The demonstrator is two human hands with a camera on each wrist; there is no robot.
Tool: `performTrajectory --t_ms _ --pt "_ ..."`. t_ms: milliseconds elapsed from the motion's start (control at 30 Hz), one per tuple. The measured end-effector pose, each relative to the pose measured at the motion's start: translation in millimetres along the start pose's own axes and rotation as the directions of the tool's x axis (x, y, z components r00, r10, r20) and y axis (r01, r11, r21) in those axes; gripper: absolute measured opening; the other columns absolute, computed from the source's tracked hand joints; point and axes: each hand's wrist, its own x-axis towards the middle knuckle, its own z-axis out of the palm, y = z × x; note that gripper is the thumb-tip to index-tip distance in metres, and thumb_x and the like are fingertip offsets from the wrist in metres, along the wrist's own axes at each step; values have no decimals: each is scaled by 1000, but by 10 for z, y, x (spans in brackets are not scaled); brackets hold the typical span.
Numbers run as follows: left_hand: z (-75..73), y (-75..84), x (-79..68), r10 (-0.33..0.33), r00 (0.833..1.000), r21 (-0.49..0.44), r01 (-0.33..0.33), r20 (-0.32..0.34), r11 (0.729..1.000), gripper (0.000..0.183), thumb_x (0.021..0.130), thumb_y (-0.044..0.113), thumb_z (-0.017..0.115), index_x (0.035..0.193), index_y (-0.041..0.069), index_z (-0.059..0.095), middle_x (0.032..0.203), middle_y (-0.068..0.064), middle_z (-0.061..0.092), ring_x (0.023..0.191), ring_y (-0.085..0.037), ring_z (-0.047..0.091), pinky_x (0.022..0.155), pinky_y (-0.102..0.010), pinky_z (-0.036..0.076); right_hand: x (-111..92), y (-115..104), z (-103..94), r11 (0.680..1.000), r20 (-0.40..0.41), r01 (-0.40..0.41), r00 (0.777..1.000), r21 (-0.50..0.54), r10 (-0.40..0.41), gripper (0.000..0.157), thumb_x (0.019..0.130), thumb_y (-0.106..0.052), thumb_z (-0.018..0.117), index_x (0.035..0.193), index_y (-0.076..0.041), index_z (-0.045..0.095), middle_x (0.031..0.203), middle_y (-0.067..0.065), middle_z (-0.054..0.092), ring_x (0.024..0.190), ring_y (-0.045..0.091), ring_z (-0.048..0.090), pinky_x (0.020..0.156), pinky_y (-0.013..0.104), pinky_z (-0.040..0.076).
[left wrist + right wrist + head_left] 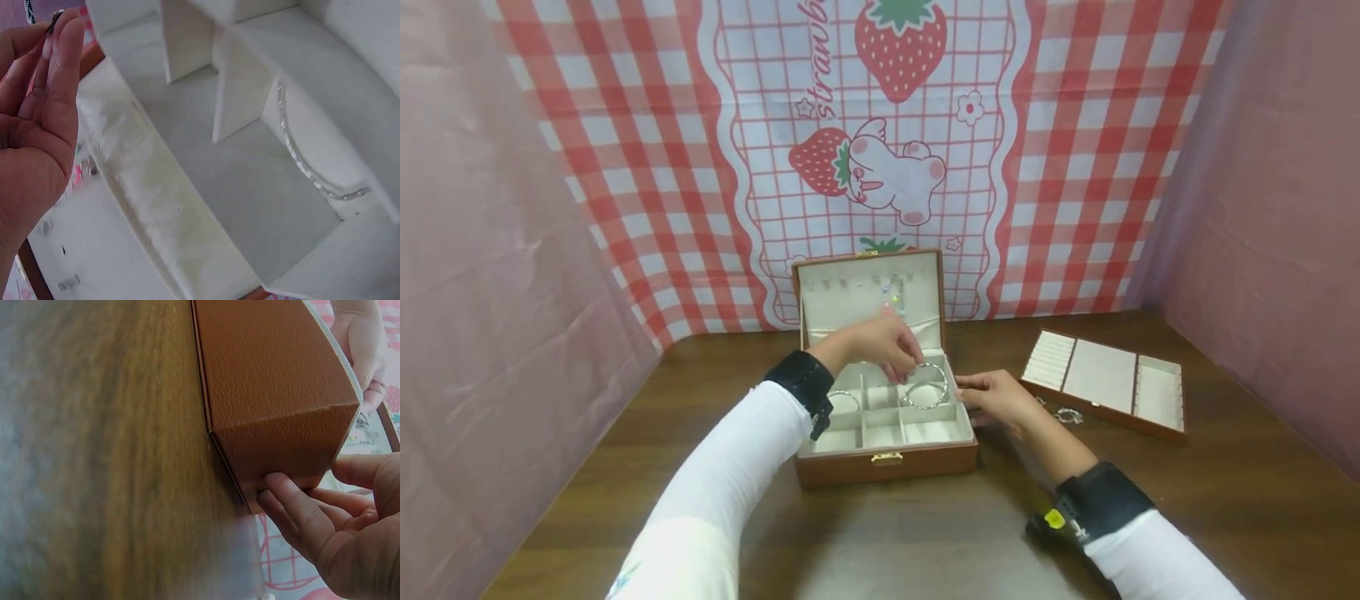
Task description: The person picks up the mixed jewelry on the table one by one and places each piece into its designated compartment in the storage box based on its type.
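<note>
A brown jewelry box (pixel 887 468) stands with its lid up, its cream inside split into compartments. Over the right compartments my left hand (pixel 883 346) pinches a silver bracelet (pixel 946 387) between thumb and fingertips; the left wrist view shows only a small part of it. Another silver bracelet (pixel 300 164) lies in a compartment. My right hand (pixel 1000 396) holds the box by its right wall; in the right wrist view its fingers (pixel 303 512) press the outer side and the thumb touches the rim.
A long brown tray (pixel 1101 373) with cream sections lies on the right of the wooden table (pixel 880 533). Small silver jewelry (pixel 1067 415) lies in front of it. Colorful jewelry (pixel 892 293) hangs inside the lid. A checked strawberry cloth (pixel 865 167) covers the back.
</note>
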Motion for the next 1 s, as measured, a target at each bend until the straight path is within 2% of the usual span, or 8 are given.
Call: performTrajectory --t_ms 200,433,667,1000 --pt "256 15 15 19 995 52 -25 96 998 18 88 -7 61 103 -12 68 90 -27 69 65 -20 69 65 -35 59 -59 55 -6 1000 -4 3 1000 4 -3 46 96 -4 55 135 17 42 117 33 61 93 26 67 74 41 58" --pt "453 68 36 35 988 137 -56 150 989 11 86 -6 62 92 -5 72 78 -17 72 60 -19 69 60 -33 58 -35 64 -5 1000 -25 5 1000 -16 -5 44 96 -4 56 134 16 46 115 32 62 91 24 67 72 41 58" --pt "515 145 55 19 983 222 -61 184 973 10 88 -5 63 91 -3 72 78 -15 72 61 -20 69 59 -32 58 -13 58 -5 999 -18 13 1000 -37 -14 43 96 -5 56 134 15 47 113 30 64 91 23 67 71 40 58" --pt "504 180 53 15 984 306 -70 177 950 10 88 -3 65 91 1 74 69 -2 69 63 -21 69 59 -33 58 15 14 -19 997 -28 14 999 -75 -16 43 96 -6 56 134 14 49 112 29 65 90 23 67 71 40 58"
